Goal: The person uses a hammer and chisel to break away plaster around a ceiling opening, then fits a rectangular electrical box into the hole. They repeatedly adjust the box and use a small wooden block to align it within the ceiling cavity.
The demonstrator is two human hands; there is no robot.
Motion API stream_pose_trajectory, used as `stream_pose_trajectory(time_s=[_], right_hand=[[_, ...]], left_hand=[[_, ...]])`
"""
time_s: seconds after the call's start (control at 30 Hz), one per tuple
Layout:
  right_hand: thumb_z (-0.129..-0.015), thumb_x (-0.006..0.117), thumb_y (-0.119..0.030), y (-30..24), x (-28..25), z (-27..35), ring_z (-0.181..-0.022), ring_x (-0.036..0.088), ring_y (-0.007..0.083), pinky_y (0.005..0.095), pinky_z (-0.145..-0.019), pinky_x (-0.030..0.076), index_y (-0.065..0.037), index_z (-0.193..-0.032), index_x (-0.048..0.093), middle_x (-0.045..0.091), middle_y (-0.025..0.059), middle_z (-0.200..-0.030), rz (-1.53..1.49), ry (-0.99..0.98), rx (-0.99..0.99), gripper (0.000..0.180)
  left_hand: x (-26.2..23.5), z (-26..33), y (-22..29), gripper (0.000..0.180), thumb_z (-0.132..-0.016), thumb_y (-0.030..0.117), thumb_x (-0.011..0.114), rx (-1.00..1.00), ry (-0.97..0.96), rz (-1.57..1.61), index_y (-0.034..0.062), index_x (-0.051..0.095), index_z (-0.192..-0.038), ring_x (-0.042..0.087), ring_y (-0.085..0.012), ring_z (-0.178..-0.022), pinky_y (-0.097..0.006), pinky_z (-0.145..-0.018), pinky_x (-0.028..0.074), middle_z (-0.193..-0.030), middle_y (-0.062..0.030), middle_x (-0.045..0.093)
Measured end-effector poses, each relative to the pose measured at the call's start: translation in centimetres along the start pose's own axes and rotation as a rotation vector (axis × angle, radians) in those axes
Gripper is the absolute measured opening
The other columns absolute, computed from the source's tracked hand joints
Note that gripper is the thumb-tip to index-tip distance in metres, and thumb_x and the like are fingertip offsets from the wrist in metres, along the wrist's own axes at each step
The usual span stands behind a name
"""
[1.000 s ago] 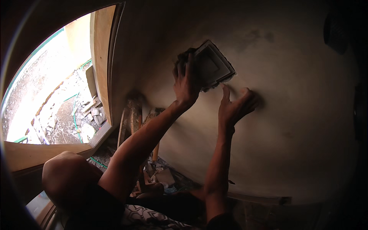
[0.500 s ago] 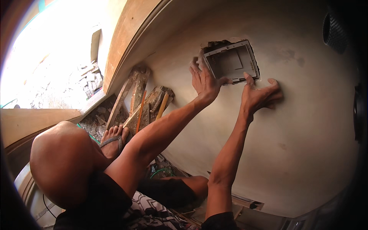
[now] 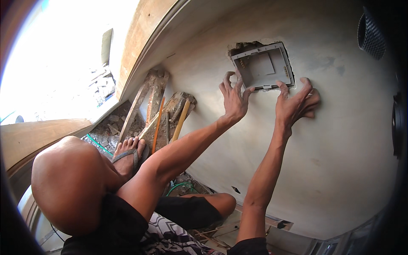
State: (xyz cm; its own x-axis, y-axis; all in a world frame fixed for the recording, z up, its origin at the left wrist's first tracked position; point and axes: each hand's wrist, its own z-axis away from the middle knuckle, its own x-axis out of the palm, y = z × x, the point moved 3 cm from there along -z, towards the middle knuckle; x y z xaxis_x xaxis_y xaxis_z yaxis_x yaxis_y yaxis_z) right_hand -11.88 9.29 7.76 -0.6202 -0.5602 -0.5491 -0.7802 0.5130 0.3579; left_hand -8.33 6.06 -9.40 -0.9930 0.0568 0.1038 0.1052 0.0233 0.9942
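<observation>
A shallow grey plastic box [image 3: 256,71] with a raised rim sits in a rough-edged hole in the pale wall. My left hand [image 3: 233,101] is at the box's lower left corner, fingers spread and bent, thumb close to the lower rim. At the lower right corner is my right hand [image 3: 293,104], its index finger against or very near the rim and the other fingers spread over the wall. Neither hand grips anything. A ragged gap [image 3: 246,47] in the wall shows above the box's upper edge.
Rough wooden pieces [image 3: 140,106], an orange stick [image 3: 158,125] and a yellow handle [image 3: 181,121] lean at the wall's base, left. Rubble [image 3: 114,122] lies near my sandalled foot [image 3: 127,156]. A bright opening with a wooden frame [image 3: 136,38] is at upper left. A mesh cylinder [image 3: 370,37] shows upper right.
My left hand has slid from the box's left side down toward its lower left corner. My right hand stays by the lower right corner. The view has shifted slightly.
</observation>
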Motion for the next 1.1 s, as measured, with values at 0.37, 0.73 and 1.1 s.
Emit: stream_pose_trajectory(time_s=[0.37, 0.73, 1.1], right_hand=[[-0.073, 0.087, -0.040, -0.1, -0.5, -0.7, -0.119, 0.037, 0.0307, 0.0495, -0.089, 0.028, -0.023, -0.126, 0.050, 0.040, 0.0115, -0.120, 0.014, 0.014, -0.059, 0.067], [-0.077, 0.084, -0.039, 0.4, -0.2, -0.6, -0.118, 0.038, 0.0325, 0.0492, -0.089, 0.028, -0.020, -0.116, 0.052, 0.040, 0.0114, -0.121, 0.002, 0.010, -0.020, 0.054], [-0.072, 0.084, -0.052, 1.0, 0.2, 0.6, -0.115, 0.041, 0.0295, 0.0494, -0.085, 0.030, -0.017, -0.099, 0.058, 0.043, 0.0077, -0.118, 0.020, 0.091, -0.019, 0.051]], left_hand=[[-2.1, -1.6, -1.6, 0.078, -0.078, 0.023, 0.083, 0.185, -0.104, -0.061, 0.0096, 0.048, -0.147, 0.046, -0.0357, -0.118, -0.046, -0.102, 0.043, -0.142, -0.0147, 0.039], [-3.4, -4.7, -0.4, 0.116, -0.058, 0.039, 0.093, 0.514, 0.090, -0.142, 0.0119, 0.034, -0.154, 0.040, -0.0372, -0.132, -0.051, -0.101, 0.046, -0.149, -0.0165, 0.037], [-3.4, -4.5, 0.8, 0.106, -0.058, 0.038, 0.092, 0.410, -0.049, -0.356, 0.0056, 0.042, -0.146, 0.043, -0.0399, -0.124, -0.049, -0.099, 0.047, -0.142, -0.0167, 0.041]])
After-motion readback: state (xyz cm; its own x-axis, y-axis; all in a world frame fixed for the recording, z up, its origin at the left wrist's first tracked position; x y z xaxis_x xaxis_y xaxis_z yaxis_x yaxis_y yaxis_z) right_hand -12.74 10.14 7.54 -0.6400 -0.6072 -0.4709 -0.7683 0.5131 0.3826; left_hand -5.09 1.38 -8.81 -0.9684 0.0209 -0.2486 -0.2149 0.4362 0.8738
